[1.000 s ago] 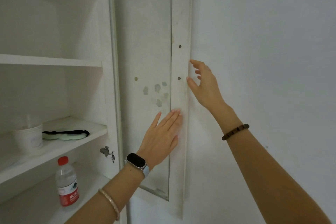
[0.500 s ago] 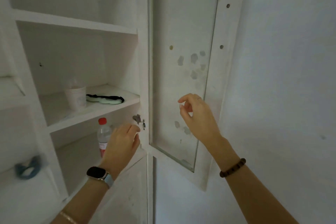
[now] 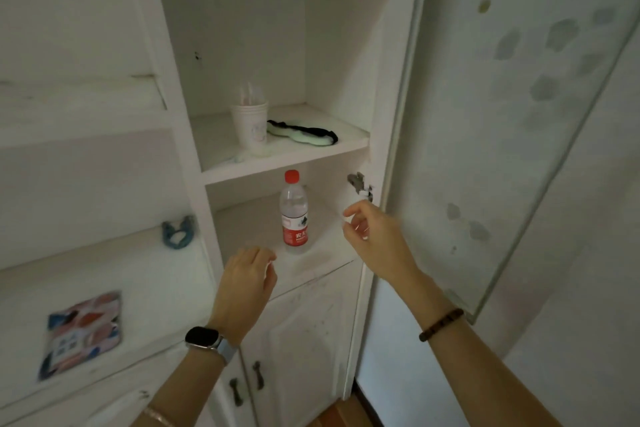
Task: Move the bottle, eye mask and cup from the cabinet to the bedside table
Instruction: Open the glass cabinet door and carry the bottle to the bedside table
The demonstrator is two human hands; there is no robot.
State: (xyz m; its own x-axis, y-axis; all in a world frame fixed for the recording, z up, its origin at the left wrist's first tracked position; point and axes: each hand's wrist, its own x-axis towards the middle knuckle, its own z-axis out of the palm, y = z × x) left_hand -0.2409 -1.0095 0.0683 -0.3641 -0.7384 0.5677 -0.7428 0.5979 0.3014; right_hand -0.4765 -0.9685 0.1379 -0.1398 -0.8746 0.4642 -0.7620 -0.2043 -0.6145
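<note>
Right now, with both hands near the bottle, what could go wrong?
The tall clear plastic bottle with the red cap stands upright near the front edge of the lower shelf; a glancing touch from the left hand or right hand might tip it off. The open glass cabinet door hangs beside the right forearm; a wide swing could knock it.

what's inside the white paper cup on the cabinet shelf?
The white paper cup stands upright beside the green-and-black eye mask. Something pale and translucent sticks up above its rim, too blurred to identify. The cup's wall hides everything lower down.
</note>
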